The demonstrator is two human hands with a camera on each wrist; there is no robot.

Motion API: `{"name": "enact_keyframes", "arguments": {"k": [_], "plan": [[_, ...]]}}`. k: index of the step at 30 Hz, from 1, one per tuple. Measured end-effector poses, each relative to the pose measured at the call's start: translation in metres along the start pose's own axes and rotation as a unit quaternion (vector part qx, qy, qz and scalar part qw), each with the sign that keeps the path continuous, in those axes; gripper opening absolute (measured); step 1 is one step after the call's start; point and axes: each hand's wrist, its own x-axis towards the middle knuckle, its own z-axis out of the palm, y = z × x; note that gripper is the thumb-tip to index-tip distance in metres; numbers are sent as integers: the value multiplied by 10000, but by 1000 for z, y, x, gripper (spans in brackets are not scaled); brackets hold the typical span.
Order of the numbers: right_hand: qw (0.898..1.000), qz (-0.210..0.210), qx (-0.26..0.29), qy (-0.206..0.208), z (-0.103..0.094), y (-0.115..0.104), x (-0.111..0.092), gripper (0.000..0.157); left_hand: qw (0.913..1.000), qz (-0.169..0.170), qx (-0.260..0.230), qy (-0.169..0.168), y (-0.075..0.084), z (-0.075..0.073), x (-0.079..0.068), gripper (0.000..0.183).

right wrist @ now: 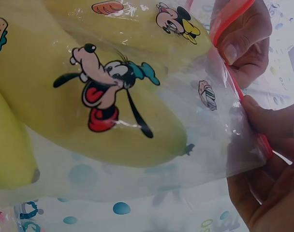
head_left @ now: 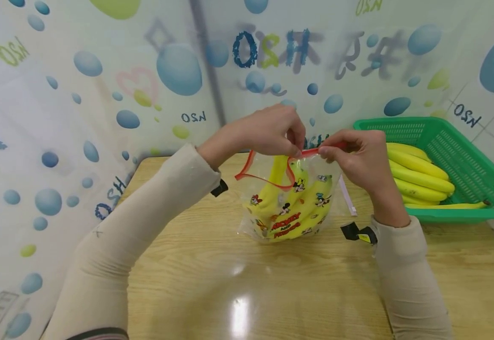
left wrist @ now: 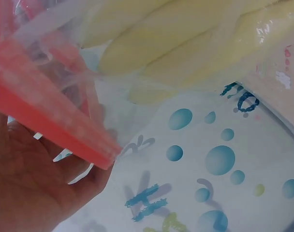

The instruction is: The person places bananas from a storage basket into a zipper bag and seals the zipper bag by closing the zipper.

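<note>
- Two hands are seen at the bag's mouth: the red rim is pinched between thumb and fingers by the left hand, and just to the right of it by the right hand.
- One clear bag, printed with cartoon figures and red lettering, is held upright above the near-middle of the table; whether its base is touching the wood cannot be told.
- Its mouth is left gaping on the left side, while the rim is drawn together between the hands.
- At least three bananas are contained in the bag; an exact count is hidden by print and overlap.
- One pale strip is seen just right of the bag.
- One green basket is placed at the far right; at least five yellow bananas are held in its left part.
- Behind the table, a drop-patterned sheet is hung.
</note>
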Motion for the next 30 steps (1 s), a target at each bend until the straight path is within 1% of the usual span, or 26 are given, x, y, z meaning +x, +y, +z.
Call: {"name": "enact_keyframes", "arguments": {"k": [5,13,17,22,24,28,30], "plan": [[10000,45,28,-3,-2,1,0,4,10000,-26,51,-69,0,0,0,14],[9999,87,75,0,-6,2,0,6,9995,-222,192,-133,2,2,-1,14],[9999,140,63,-45,-8,3,0,5,9997,-179,146,-119,2,3,-2,14],[9991,194,-107,-359,-12,4,0,4,9999,-37,-101,-125,1,5,-1,15],[9986,34,-245,-462,-12,4,-1,6,9998,-16,-147,-108,1,6,-1,15],[9946,-565,-674,-556,-7,3,0,18,9998,11,-182,-39,1,7,-1,16],[9916,-768,-852,-593,-2,2,1,18,9998,-3,-191,-4,-1,7,-1,16]]}}
